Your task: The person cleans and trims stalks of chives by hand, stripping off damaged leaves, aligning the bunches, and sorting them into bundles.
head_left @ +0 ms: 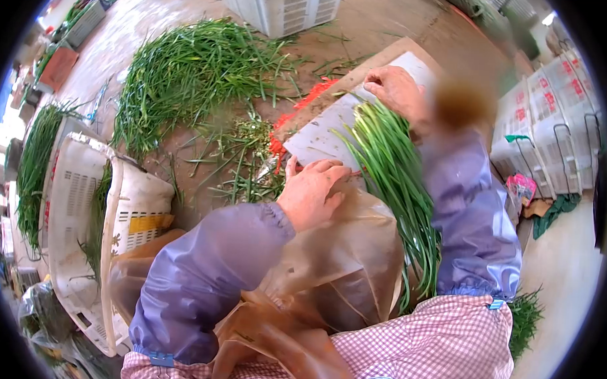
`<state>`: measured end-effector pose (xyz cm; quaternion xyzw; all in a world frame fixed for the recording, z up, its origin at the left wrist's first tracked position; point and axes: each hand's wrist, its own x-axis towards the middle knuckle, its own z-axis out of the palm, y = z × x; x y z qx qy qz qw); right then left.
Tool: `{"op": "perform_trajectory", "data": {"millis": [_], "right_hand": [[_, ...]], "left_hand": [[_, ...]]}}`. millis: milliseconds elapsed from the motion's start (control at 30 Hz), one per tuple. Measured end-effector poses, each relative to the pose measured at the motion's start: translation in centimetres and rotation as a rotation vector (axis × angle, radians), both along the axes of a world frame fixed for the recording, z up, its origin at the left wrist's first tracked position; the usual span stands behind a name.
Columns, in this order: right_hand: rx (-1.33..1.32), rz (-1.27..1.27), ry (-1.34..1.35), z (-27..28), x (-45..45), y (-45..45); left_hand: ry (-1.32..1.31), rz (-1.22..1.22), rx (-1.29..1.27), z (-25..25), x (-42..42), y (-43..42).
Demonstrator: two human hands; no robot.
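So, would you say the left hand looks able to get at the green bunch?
Probably yes: the left hand is close beside the green bunch, and nothing visible blocks the gap.

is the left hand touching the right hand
Apart: the head view shows pale board and green stalks between the left hand and right hand.
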<state>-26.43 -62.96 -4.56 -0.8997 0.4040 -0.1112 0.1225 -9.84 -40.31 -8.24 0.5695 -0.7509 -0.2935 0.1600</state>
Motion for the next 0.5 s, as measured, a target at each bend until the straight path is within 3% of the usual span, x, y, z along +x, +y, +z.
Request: {"op": "perform_trajectory", "data": {"millis": [33, 133, 167, 200, 233, 267, 367, 400, 467, 500], "right_hand": [[0.031, 0.007, 0.189, -0.9, 1.1, -1.0], [0.058, 0.243, 0.146, -3.7, 2.8, -2.4], [0.026, 0.256, 0.021, -7.3, 3.1, -4.4], [-0.045, 0.393, 0.002, -6.4, 3.7, -4.1], [0.126, 0.280, 0.176, -3.7, 4.9, -2.5], [0.021, 0.159, 0.284, -4.9, 3.3, -4.0], [-0.331, 0.127, -0.229, -4.0, 4.0, -5.4], [-0.339, 0.147, -0.232, -2.3, 5.0, -5.8], [-0.127, -0.088, -0.680, 1.2, 7.6, -6.0], [-0.128, -0.063, -0.676, 2.9, 9.5, -5.5]], "left_hand": [[-0.001, 0.028, -0.051, 0.2, 0.7, 0.7], [-0.029, 0.061, 0.060, 1.1, 3.4, 4.1], [-0.029, 0.074, 0.079, 1.1, 4.1, 5.5], [0.000, 0.085, 0.108, 2.2, 4.9, 7.0], [0.096, 0.087, 0.011, 2.1, 5.9, 8.8], [0.138, 0.050, 0.062, 2.5, 6.6, 9.8], [0.252, 0.012, 0.168, 4.0, 9.0, 13.1], [0.252, 0.030, 0.156, 4.1, 9.6, 14.5], [0.394, 0.041, 0.043, 4.0, 10.9, 17.6], [0.401, 0.061, 0.029, 4.4, 11.9, 19.0]]}}
